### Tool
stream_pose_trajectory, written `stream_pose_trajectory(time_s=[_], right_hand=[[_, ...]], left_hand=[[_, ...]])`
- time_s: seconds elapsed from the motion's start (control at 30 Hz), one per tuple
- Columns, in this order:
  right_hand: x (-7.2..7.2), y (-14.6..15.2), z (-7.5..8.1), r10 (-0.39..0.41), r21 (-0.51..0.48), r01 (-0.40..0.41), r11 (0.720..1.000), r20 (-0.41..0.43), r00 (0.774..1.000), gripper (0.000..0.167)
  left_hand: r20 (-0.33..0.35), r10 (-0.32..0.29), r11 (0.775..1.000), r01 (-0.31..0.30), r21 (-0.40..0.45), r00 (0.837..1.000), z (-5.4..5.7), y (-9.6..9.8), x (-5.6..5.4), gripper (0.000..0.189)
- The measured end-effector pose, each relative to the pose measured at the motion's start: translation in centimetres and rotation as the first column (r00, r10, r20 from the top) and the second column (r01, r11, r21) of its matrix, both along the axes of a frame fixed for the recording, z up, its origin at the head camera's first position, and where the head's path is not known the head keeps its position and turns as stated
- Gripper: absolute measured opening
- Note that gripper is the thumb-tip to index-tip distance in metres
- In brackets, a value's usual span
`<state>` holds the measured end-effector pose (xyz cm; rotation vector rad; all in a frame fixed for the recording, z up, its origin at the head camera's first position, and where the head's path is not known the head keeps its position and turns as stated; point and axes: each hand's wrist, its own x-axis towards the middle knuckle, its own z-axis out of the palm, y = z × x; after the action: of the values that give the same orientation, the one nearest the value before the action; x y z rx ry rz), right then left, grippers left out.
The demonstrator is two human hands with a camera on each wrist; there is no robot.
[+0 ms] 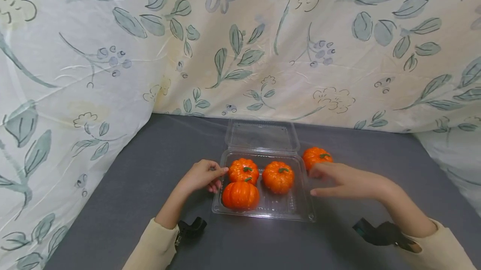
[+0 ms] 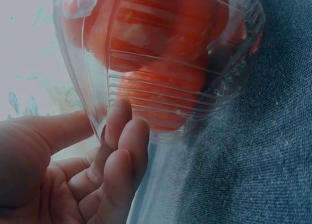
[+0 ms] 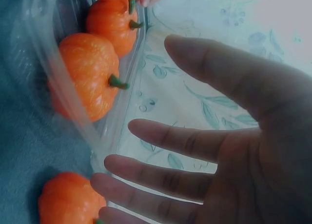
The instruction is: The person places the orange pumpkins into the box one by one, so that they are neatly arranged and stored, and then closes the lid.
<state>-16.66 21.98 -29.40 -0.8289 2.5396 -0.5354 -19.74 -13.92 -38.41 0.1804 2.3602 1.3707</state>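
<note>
A clear plastic clamshell container (image 1: pixel 279 207) stands on the table with its lid (image 1: pixel 262 136) laid back. Inside sit three small orange pumpkins with green stems: one at the back left (image 1: pixel 242 169), one at the front left (image 1: pixel 240 197) and one on the right (image 1: pixel 278 177). My left hand (image 1: pixel 203 176) pinches the container's left rim between thumb and fingers (image 2: pixel 119 124). Outside the right wall, a fourth pumpkin (image 1: pixel 315 156) rests on the table. Just in front of it my right hand (image 1: pixel 347 182) hovers with fingers spread, holding nothing; its fingertips (image 3: pixel 102 180) overlap that pumpkin in the right wrist view.
A dark grey cloth (image 1: pixel 150 186) covers the table. Behind and to the sides hangs a pale curtain (image 1: pixel 240 44) with leaf and flower prints. Black camera straps sit on both wrists, below cream sleeves (image 1: pixel 154 245).
</note>
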Motion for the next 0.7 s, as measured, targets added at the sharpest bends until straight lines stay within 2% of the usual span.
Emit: stream_pose_trajectory(time_s=[0.37,0.7], right_hand=[[0.3,1.7,-0.2,-0.114,0.019,0.113,0.993,0.038,0.993,0.049],[-0.5,2.4,-0.8,-0.185,0.024,0.186,0.982,-0.019,0.982,0.054]], left_hand=[[0.005,0.002,1.0,-0.002,0.005,1.0,-0.1,0.0,-0.1,0.031],[-0.002,-0.015,1.0,0.015,0.009,1.0,-0.2,-0.2,-0.2,0.031]])
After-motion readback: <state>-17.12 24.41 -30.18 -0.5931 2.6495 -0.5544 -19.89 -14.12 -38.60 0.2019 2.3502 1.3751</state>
